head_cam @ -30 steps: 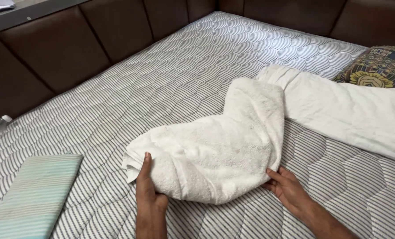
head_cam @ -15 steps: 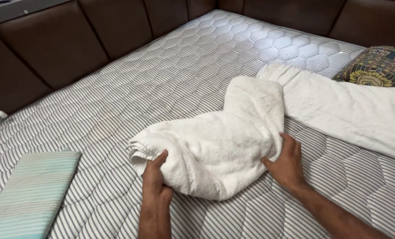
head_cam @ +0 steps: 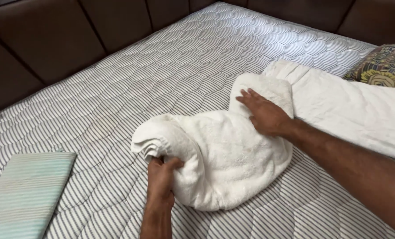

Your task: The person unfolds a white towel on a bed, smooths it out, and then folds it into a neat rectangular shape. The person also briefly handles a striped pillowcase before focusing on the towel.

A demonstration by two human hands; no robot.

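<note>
Striped mattress (head_cam: 118, 102) underneath. White towel (head_cam: 224, 155) bunched at centre, long axis from 7 to 1 o'clock. Right hand (head_cam: 264, 115) flat, fingers spread, pressing the 1 o'clock end. Left hand (head_cam: 160, 177) closed, gripping the rolled 7 o'clock end. Folded green cloth (head_cam: 25, 194) well apart at 8 o'clock.

On the mattress (head_cam: 171, 75), a towel (head_cam: 233, 155): one rolled end just above the left hand (head_cam: 161, 179) fingers, the far end under the right hand (head_cam: 265, 116) fingers. Right of those fingers, touching the towel, a folded sheet (head_cam: 352, 110); behind it, a cushion (head_cam: 383, 66). Well left of the left fingers, a folded cloth (head_cam: 25, 190).
</note>
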